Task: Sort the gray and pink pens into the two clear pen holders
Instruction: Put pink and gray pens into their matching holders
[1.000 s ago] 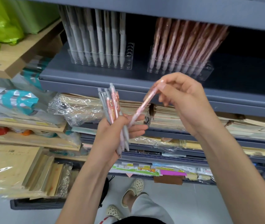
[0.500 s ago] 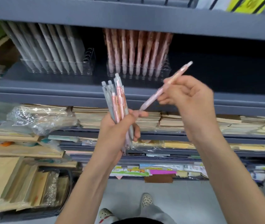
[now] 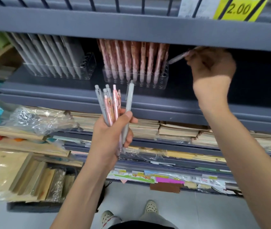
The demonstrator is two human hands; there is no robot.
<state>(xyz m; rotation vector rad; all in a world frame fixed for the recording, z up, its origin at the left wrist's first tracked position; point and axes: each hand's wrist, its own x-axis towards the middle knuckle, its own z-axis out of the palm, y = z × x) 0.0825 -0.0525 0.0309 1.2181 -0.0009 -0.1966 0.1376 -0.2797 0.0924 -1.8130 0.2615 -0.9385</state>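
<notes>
Head view: curled fingers of the right hand (image 3: pixel 212 66) pinch a blurred single pen (image 3: pixel 178 59), its tip pointing left from them, just beside the right end of the pink pen holder (image 3: pixel 136 82). Fingers of the left hand (image 3: pixel 110 138) wrap a mixed bundle of pens (image 3: pixel 113 103), upright, below that holder; the gray pen holder (image 3: pixel 57 74) stands farther left.

The left forearm rises from the lower middle, and the left hand (image 3: pixel 111 138) is held upright, its fingers curled round a bundle of gray and pink pens (image 3: pixel 110 104) with the thumb pressed across them. The right arm is stretched up and forward. The right hand (image 3: pixel 212 66), in shadow, has curled fingers that seem to pinch a single pen (image 3: pixel 176 59).
</notes>
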